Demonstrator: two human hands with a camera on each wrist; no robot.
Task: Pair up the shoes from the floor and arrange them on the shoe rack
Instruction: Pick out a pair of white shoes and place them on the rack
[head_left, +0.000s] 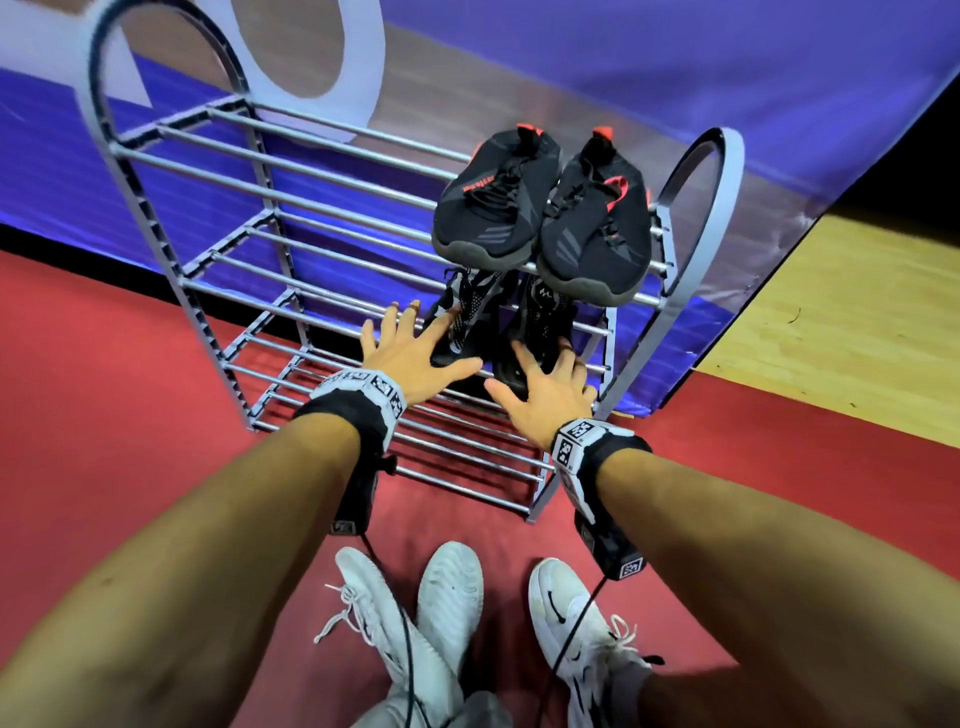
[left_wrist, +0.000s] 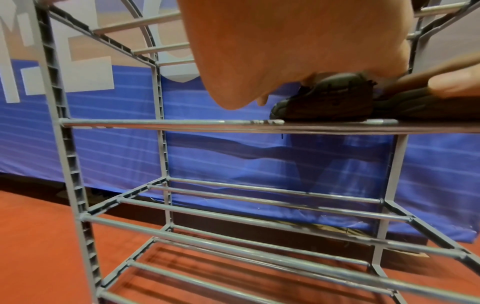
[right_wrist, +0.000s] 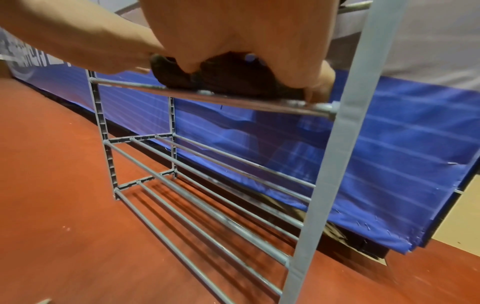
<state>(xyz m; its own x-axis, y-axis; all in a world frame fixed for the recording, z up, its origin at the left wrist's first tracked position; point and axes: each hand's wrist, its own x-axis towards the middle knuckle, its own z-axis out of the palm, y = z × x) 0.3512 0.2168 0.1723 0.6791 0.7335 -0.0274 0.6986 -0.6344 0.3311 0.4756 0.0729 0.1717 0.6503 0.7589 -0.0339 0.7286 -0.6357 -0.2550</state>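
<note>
A grey metal shoe rack with several tiers of rails stands on the red floor. On its top tier, at the right, sits a pair of black shoes with red trim. Below them, on the second tier, lies a black and grey pair. My left hand rests with spread fingers on the left shoe of this pair. My right hand lies flat on the toe of the right shoe. The left wrist view shows the dark shoe on the rail under my palm. In the right wrist view both dark toes lie under my hand.
White shoes are on the red floor by my legs, in front of the rack. A blue banner hangs right behind the rack. The left part of each tier and the two lower tiers hold nothing. Yellow flooring lies to the right.
</note>
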